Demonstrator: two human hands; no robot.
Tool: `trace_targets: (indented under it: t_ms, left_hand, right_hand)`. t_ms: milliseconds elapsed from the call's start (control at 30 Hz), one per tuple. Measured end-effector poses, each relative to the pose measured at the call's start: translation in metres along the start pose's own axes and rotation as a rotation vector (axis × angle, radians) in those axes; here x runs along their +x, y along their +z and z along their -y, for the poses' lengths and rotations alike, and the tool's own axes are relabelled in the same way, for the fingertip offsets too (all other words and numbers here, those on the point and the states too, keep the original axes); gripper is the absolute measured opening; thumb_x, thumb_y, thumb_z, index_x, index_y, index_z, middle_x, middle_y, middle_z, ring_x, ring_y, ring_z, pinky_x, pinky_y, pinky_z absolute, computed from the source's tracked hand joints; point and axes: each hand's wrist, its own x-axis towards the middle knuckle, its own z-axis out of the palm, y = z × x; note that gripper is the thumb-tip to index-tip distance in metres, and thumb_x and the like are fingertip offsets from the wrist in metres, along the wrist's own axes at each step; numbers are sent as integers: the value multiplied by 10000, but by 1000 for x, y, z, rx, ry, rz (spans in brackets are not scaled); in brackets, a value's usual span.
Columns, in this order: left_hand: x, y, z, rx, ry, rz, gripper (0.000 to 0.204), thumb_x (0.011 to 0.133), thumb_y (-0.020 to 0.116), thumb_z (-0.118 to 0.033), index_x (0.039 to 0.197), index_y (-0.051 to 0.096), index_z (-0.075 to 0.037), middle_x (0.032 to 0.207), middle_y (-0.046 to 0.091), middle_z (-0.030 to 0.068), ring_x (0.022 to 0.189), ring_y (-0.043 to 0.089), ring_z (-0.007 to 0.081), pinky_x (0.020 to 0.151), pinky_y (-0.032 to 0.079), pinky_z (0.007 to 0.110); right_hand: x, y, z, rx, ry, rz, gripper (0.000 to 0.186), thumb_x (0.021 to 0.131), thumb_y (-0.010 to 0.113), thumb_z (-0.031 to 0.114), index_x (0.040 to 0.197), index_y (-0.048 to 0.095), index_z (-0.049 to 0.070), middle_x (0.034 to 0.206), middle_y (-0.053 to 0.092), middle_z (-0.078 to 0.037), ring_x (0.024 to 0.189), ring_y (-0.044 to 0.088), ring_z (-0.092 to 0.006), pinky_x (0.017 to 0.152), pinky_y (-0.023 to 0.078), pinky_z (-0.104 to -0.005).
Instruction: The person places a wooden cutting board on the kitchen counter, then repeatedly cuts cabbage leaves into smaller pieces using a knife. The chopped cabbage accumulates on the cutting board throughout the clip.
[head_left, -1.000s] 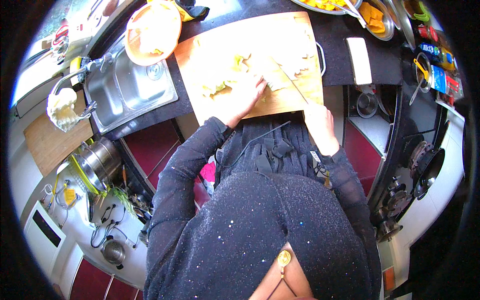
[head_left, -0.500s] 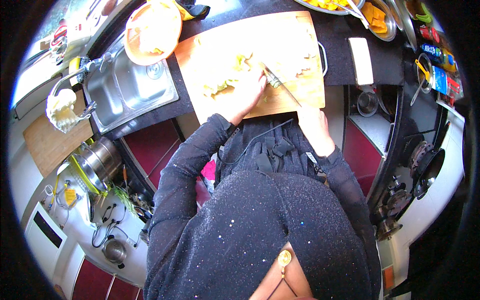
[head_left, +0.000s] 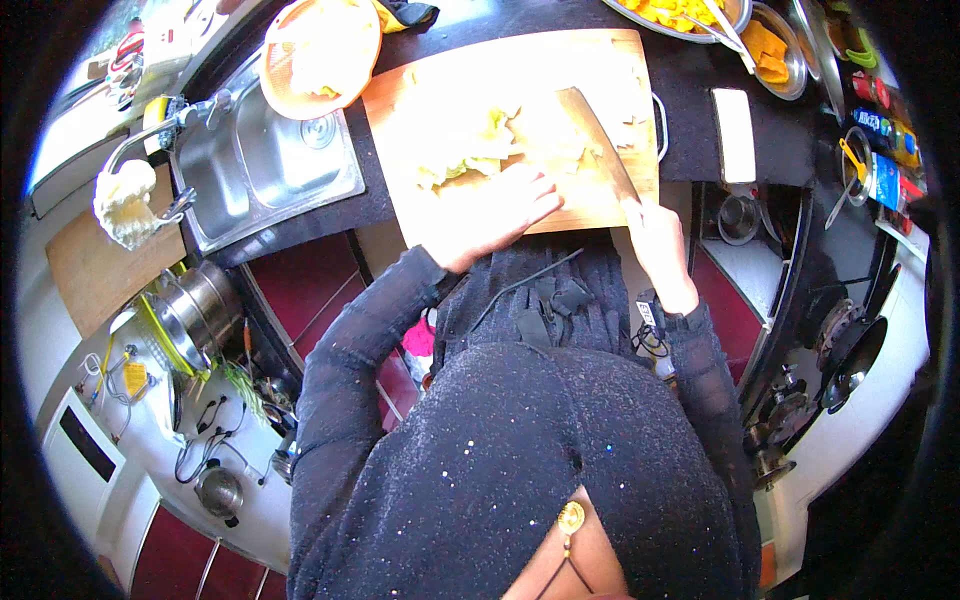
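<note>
A wooden cutting board [head_left: 400, 110] is washed out by glare, with pale green leafy vegetable [head_left: 475, 150] and cut pieces on it. My right hand [head_left: 655, 245] is closed round the handle of a long knife [head_left: 605, 140], whose blade slants up and left over the board. My left hand [head_left: 500, 215] lies at the board's lower middle, fingers somewhat apart, just below the leaves, with nothing visible in it.
A steel sink [head_left: 225, 185] and an orange basket [head_left: 275, 60] sit left of the board. Food bowls [head_left: 785, 90], a white oblong object [head_left: 735, 135] and jars and packets [head_left: 885, 175] line the right. A steel pot [head_left: 195, 315] stands lower left.
The knife has swung upward and right, away from my left hand. My left hand has moved slightly right and its fingers have loosened. The view has shifted slightly.
</note>
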Motion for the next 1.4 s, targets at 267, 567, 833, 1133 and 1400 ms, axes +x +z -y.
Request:
trace_targets:
  t_ms: [267, 567, 833, 1133, 1400]
  left_hand:
    - [-92, -8, 21, -33, -335, 95, 248, 723, 658, -54, 960, 585, -58, 892, 549, 112, 855, 590, 317, 732, 482, 407]
    - [-98, 22, 17, 6, -383, -109, 424, 796, 682, -135, 1211, 598, -103, 1204, 605, 142, 1092, 596, 313, 934, 480, 412]
    - [-117, 39, 34, 57, -385, 10, 348, 857, 559, -101, 1186, 646, -172, 1266, 588, 125, 1187, 566, 313, 1003, 459, 408]
    - [-120, 17, 30, 25, -449, -104, 546, 732, 655, 19, 1244, 596, -162, 1269, 550, 165, 1109, 575, 359, 939, 486, 432]
    - [-99, -11, 19, -80, -477, -243, 431, 780, 743, -122, 1187, 602, -149, 1186, 585, 114, 1086, 580, 318, 931, 470, 413]
  right_hand:
    - [-8, 3, -3, -5, -49, 18, 335, 959, 570, 268, 1040, 662, -43, 741, 622, -265, 634, 651, -323, 599, 483, -390]
    - [7, -8, -13, -203, 12, 188, 264, 928, 564, 237, 929, 677, -1, 828, 653, -262, 784, 657, -430, 662, 527, -464]
    - [21, -18, -10, -139, -16, 69, 282, 944, 528, 210, 927, 659, -39, 801, 634, -280, 753, 644, -437, 634, 498, -445]
    - [14, -5, -5, -147, -28, 84, 313, 941, 567, 243, 868, 667, -44, 786, 633, -282, 741, 644, -431, 627, 490, -462]
    - [11, -7, 1, -74, -38, 66, 335, 955, 559, 268, 877, 673, -37, 754, 631, -268, 688, 640, -420, 590, 475, -441]
